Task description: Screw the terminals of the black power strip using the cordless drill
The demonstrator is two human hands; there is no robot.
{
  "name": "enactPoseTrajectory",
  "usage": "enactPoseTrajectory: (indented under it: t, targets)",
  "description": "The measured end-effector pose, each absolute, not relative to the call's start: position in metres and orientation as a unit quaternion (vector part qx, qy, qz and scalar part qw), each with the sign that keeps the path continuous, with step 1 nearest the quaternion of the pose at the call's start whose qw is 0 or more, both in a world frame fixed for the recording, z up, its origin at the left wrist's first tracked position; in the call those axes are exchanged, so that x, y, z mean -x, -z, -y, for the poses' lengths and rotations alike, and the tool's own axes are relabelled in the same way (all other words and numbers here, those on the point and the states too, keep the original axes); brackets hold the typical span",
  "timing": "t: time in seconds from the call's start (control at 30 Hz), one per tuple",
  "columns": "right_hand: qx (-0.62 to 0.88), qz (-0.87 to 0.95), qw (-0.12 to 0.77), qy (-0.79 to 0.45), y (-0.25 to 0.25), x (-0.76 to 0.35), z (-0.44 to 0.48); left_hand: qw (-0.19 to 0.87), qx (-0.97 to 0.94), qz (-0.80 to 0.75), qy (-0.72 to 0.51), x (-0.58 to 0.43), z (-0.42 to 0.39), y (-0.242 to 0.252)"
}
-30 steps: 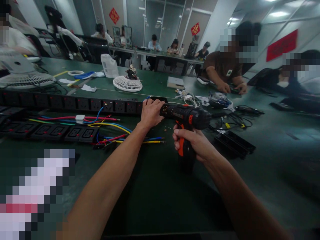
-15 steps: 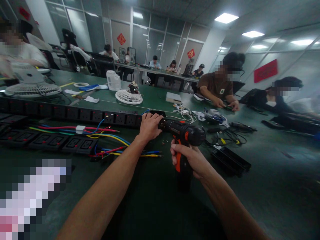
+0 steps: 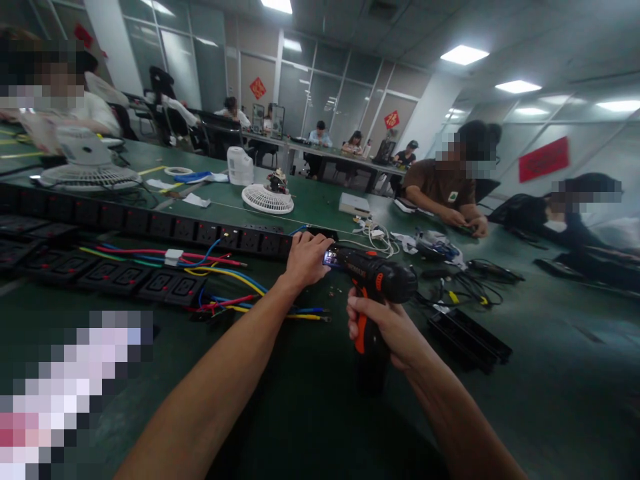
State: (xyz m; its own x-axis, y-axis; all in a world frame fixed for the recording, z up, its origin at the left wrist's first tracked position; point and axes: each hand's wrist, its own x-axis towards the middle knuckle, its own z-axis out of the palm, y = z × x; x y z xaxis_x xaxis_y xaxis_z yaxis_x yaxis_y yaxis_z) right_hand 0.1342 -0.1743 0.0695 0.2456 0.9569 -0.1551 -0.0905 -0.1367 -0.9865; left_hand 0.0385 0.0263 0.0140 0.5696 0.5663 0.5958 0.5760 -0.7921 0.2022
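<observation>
My right hand [image 3: 375, 320] is wrapped round the orange-trimmed grip of a black power drill [image 3: 383, 273], its front pointing left. My left hand [image 3: 307, 259] grips the right end of a long black socket strip [image 3: 187, 229], fingers curled over it, right by the drill's front. A small light glows between the drill front and my left fingers. The drill tip and the spot it meets are too small to make out. Red, blue and yellow wires [image 3: 240, 277] lie in front of the strip, beside a second row of black sockets [image 3: 120, 277].
Black plastic trays [image 3: 470, 337] and tangled cables [image 3: 463, 290] lie right of the drill. Farther back are a white fan grille [image 3: 267, 199], a white bottle [image 3: 240, 165] and a flat grey box [image 3: 354, 203]. People sit around the green table [image 3: 560, 333].
The whole view has shifted, so things appear slightly farther right and lower. A small light now shows at the drill's front. Both hands keep their holds.
</observation>
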Motion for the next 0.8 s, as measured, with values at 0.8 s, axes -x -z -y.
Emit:
enactPoseTrajectory:
  t: [0.8]
  targets:
    - [0.582, 0.384, 0.534, -0.478, -0.0695, -0.1324, 0.174, 0.001, 0.888, 0.318, 0.332, -0.0361, -0.0231, -0.0168]
